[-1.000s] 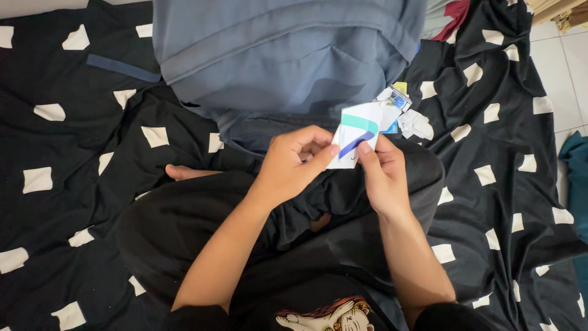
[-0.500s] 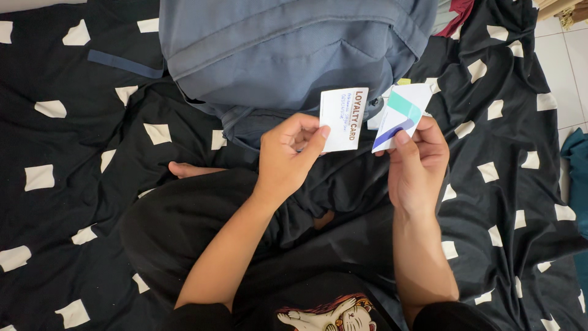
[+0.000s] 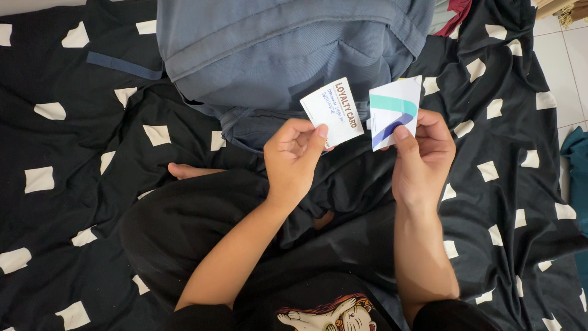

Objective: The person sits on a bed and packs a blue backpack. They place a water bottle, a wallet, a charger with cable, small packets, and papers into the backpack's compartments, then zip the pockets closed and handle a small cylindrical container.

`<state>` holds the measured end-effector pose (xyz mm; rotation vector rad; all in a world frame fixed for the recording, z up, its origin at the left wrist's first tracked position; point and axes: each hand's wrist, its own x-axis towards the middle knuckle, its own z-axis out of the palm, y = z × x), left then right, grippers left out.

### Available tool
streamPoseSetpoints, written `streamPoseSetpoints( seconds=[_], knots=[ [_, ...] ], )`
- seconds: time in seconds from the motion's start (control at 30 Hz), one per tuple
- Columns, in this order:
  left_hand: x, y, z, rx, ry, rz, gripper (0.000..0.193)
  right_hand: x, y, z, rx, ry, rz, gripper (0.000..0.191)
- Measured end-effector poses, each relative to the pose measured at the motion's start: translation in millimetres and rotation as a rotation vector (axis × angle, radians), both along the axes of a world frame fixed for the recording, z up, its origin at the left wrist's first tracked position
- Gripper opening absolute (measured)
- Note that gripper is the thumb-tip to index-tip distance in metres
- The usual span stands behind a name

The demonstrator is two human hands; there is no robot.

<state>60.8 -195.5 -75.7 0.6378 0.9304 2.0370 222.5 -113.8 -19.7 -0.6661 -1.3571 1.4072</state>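
My left hand (image 3: 295, 153) pinches a small white card with dark print (image 3: 334, 111) by its lower corner, tilted up in front of a grey-blue backpack (image 3: 288, 52). My right hand (image 3: 424, 156) holds a white card with teal and blue stripes (image 3: 395, 112), thumb pressed on its face; another card edge shows behind it. The two cards are a little apart, side by side. I sit cross-legged in black clothes (image 3: 202, 233) on the bed.
A black bedsheet with white squares (image 3: 73, 184) covers the bed. The backpack lies just beyond my knees. My bare foot (image 3: 187, 171) peeks out at left. White tiled floor (image 3: 566, 55) and a teal cloth (image 3: 576, 165) are at the right edge.
The cards were held together in both hands; my left hand has pulled the white printed card away to the left, and both hands have risen slightly toward the backpack.
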Motion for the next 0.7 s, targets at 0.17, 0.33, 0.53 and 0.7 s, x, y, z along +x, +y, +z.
streamPoseSetpoints(
  seconds=[0.17, 0.33, 0.53, 0.7],
  knots=[
    [1.5, -0.6, -2.9, 0.017, 0.017, -0.008, 0.009, -3.3, 1.8, -0.9, 0.003, -0.017, 0.009, 0.016],
    [3.5, -0.3, 3.0, 0.039, 0.002, -0.021, 0.009, -5.4, 0.6, -4.8, 0.025, -0.07, 0.032, 0.016],
    [-9.1, -14.0, 23.8, 0.077, 0.88, 0.382, 0.018, 0.3, 1.9, -7.2, -0.071, 0.068, 0.029, 0.013],
    [-34.2, -12.3, 34.2, 0.336, 1.336, 0.599, 0.022, 11.8, 6.8, -9.2, -0.162, 0.192, 0.089, 0.013]
  ],
)
